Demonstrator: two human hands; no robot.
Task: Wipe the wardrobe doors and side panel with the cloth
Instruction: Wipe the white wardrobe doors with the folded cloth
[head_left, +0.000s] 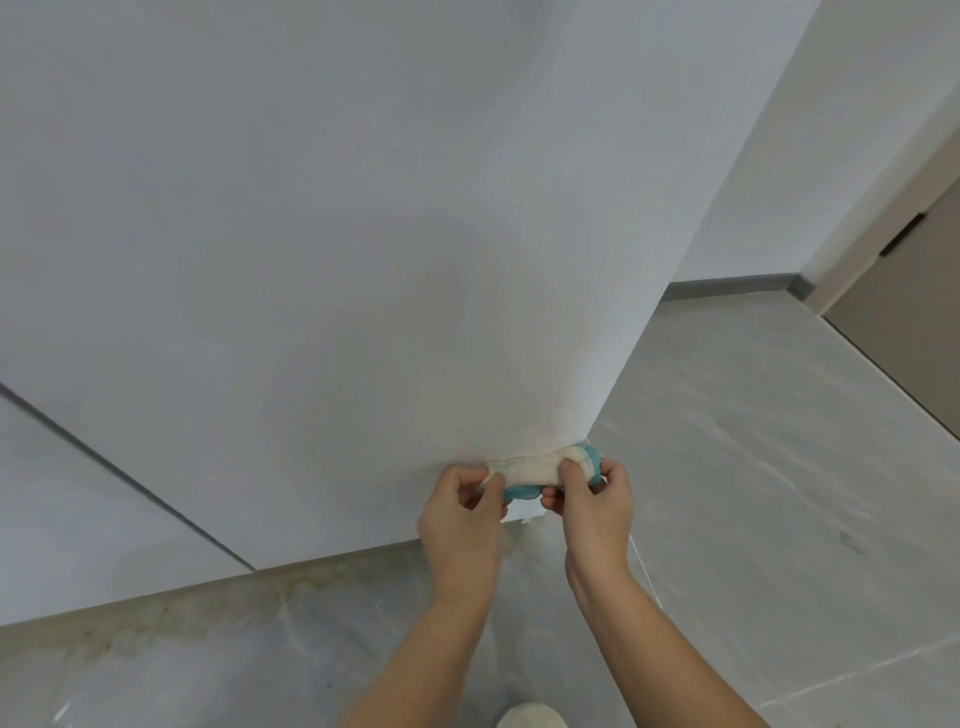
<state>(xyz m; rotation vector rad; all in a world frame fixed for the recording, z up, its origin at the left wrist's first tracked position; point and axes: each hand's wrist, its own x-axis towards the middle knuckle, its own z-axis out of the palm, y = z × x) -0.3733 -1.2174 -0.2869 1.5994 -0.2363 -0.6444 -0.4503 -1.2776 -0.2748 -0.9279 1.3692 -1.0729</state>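
Head view: cloth (535, 470) at wardrobe (363, 260) corner

Cloth rolled, white with teal edge, held at wardrobe's low right corner. Left grip (460, 512) pinches its left end; right grip (597, 506) curls round its right end. Grey floor (753, 467) below wardrobe.

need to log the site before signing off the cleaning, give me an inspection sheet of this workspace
surface: white wardrobe panel, plain, with a dark seam on its left
job's things: cloth, cream with a teal edge, bunched into a roll at the panel's lower right corner
clutter: nothing seen
hands: left hand and right hand each grip one end of the cloth
cables: nothing seen; only a thin white thread beside the right wrist
surroundings: grey tiled floor with brownish staining along the wardrobe's base, dark skirting, beige door at right, shoe tip at the bottom edge
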